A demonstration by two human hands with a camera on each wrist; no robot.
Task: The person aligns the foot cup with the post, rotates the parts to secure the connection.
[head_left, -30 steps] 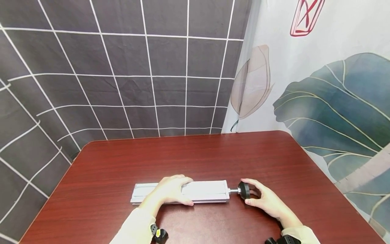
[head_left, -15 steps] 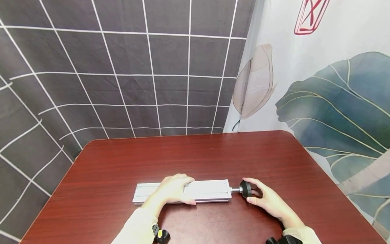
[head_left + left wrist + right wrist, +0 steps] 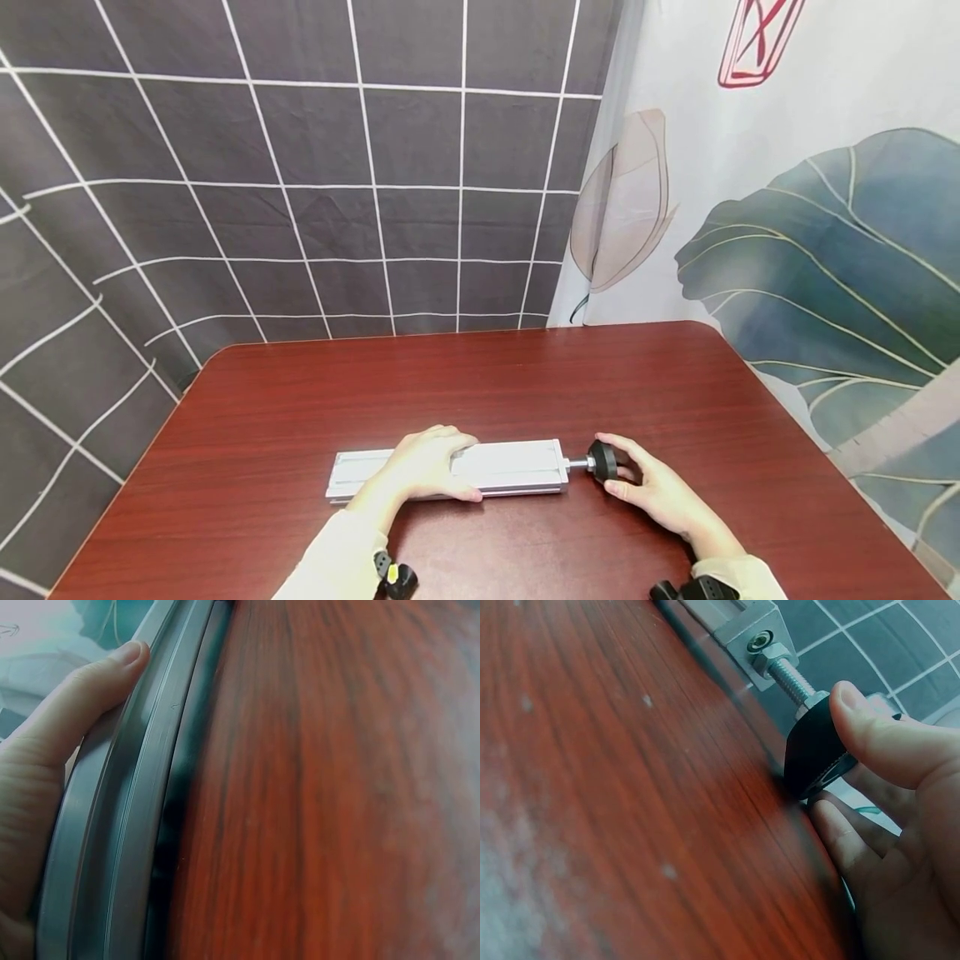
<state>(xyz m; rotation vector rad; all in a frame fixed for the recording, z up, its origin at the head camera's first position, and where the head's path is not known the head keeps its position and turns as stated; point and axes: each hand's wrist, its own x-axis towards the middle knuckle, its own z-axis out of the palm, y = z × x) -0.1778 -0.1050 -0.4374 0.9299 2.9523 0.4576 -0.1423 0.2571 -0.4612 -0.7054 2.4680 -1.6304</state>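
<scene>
A silver aluminium profile (image 3: pixel 517 465) lies lengthwise across the table. My left hand (image 3: pixel 422 465) grips it over the top from near its middle, thumb along the near side; in the left wrist view the thumb (image 3: pixel 97 686) presses against the grooved wall. From the profile's right end sticks out a threaded stud (image 3: pixel 790 679) with a hex nut (image 3: pixel 771 660) against the end plate. The stud carries a round black levelling foot (image 3: pixel 602 461). My right hand (image 3: pixel 656 492) pinches this foot by its rim, thumb on one side and fingers on the other.
The reddish-brown wooden table (image 3: pixel 450 383) extends behind and to both sides of the profile. A dark grid-patterned curtain (image 3: pixel 412 217) hangs at the back, and a white leaf-print curtain (image 3: pixel 750 150) on the right. Black cameras (image 3: pixel 401 581) sit on both wrists.
Both hands keep their holds. The profile's right end and the black foot sit very slightly higher in the head view than half a second ago.
</scene>
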